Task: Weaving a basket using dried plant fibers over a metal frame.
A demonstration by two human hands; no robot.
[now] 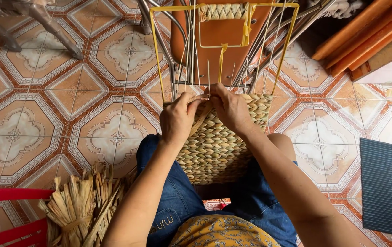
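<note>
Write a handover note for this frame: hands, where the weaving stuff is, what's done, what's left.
Left hand: pinching a straw strand at the top edge of the woven basket.
Right hand: fingers at the same edge, beside the left.
Basket sits between the knees, built on a yellow wire frame.
Bundle of dried straw lies on the tiled floor by the left knee, beside a red plastic chair.
Done: lower part of the frame is woven.
Left: upper frame is bare wire uprights; only a short braided strip at the top.
</note>
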